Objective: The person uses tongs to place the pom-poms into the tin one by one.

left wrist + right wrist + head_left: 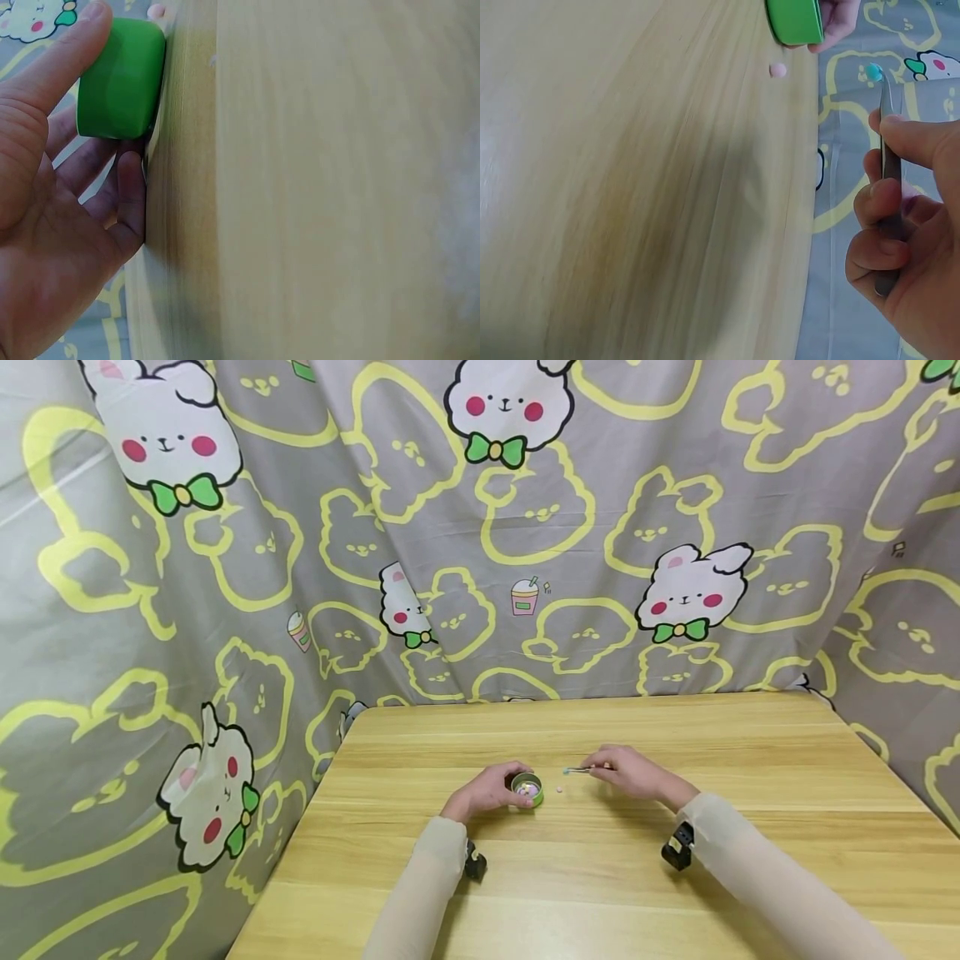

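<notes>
A small round green tin (538,799) stands upright on the table, with several small coloured pieces inside. My left hand (493,787) grips it from the left, thumb on the near side; the left wrist view shows the tin's plain green wall (122,79). Metal tweezers (889,169) are pinched in my right hand (922,202), and their tips hold a small turquoise ball (874,72) above the table, to the right of the tin. A pale pink ball (778,70) lies on the wood between the tin and my right hand.
The light wooden table (600,868) reaches back to a grey curtain (465,527) with cartoon animals, which also hangs along both sides. A black wrist camera (475,862) is strapped to the left forearm, another (678,847) to the right.
</notes>
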Available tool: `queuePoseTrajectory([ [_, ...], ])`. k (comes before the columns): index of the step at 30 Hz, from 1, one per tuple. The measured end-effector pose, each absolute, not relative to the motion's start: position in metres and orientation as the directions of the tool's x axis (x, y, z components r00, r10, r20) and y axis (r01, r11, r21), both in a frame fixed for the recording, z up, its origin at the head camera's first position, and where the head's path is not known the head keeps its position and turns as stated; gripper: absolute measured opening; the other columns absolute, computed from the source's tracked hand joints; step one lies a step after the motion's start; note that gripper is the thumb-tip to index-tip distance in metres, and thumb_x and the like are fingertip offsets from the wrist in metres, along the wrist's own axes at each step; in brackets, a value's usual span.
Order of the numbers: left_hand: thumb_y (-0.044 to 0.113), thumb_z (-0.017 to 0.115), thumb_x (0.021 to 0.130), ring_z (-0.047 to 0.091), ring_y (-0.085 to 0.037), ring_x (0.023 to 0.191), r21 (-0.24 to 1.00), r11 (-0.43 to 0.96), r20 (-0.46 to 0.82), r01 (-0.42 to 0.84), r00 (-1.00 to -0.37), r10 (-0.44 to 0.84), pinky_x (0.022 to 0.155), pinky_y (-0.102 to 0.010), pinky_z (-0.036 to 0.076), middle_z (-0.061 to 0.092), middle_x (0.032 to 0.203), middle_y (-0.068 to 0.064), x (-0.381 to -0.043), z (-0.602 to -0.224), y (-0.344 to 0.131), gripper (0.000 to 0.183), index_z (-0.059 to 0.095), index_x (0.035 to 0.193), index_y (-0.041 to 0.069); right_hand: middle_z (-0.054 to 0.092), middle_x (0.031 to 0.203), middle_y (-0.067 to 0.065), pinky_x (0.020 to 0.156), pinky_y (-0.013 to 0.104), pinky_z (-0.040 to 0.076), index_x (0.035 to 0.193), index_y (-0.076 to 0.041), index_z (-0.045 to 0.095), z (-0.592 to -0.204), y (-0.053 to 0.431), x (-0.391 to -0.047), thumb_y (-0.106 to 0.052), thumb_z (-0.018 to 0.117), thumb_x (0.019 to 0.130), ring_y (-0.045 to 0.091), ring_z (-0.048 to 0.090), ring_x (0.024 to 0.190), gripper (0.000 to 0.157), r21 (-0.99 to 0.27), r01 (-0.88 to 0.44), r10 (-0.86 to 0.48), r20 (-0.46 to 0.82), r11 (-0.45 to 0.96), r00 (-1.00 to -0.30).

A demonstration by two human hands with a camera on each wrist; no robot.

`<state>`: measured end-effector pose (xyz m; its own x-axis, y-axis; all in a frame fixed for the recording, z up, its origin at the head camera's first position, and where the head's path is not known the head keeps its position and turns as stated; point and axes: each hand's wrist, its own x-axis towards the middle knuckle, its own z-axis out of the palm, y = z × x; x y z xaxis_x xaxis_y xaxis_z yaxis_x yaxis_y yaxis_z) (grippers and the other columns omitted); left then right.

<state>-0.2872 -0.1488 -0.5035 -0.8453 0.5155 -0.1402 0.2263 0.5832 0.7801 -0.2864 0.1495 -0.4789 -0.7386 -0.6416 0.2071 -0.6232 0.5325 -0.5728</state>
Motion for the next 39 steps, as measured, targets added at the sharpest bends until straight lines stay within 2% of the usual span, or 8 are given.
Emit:
queuePoseTrajectory([
  [13,0.025,0.079,0.079,0.055,-0.009,0.097,0.786,0.573,-0.133,0.231,-0.842,0.522,0.087,-0.028,0.043,0.06,0.107,0.007,-0.287,-0.502,-0.149,0.05,0.058,0.123,0.017,0.056,0.086,-0.005,0.059,0.026,0.04,0.112,-0.008,0.068,-0.47,0.134,-0.283,-0.013,0.055,0.096,0.009,0.045,0.067,0.021,-0.577,-0.624,-0.649,0.201,0.527,-0.734],
  [30,0.027,0.078,0.079,0.054,-0.009,0.099,0.762,0.592,-0.12,0.262,-0.841,0.527,0.088,-0.028,0.042,0.06,0.109,0.005,-0.288,-0.503,-0.149,0.049,0.058,0.122,0.017,0.056,0.088,-0.005,0.062,0.027,0.042,0.111,-0.01,0.069,-0.467,0.113,-0.281,-0.013,0.055,0.096,0.009,0.048,0.072,0.021,-0.574,-0.665,-0.686,0.23,0.478,-0.691],
  [35,0.028,0.078,0.079,0.054,-0.01,0.098,0.767,0.592,-0.129,0.247,-0.845,0.519,0.088,-0.029,0.042,0.06,0.108,0.006,-0.288,-0.503,-0.148,0.047,0.058,0.121,0.018,0.057,0.087,-0.005,0.062,0.027,0.042,0.108,-0.009,0.07,-0.47,0.108,-0.283,-0.013,0.057,0.095,0.008,0.049,0.072,0.018,-0.552,-0.715,-0.697,0.303,0.428,-0.651],
  [39,0.028,0.078,0.079,0.054,-0.01,0.098,0.763,0.596,-0.127,0.25,-0.846,0.518,0.088,-0.029,0.042,0.059,0.108,0.007,-0.287,-0.503,-0.148,0.048,0.058,0.121,0.018,0.059,0.09,-0.003,0.064,0.027,0.043,0.108,-0.009,0.069,-0.47,0.103,-0.283,-0.013,0.057,0.095,0.009,0.051,0.075,0.018,-0.553,-0.713,-0.705,0.287,0.431,-0.649],
])
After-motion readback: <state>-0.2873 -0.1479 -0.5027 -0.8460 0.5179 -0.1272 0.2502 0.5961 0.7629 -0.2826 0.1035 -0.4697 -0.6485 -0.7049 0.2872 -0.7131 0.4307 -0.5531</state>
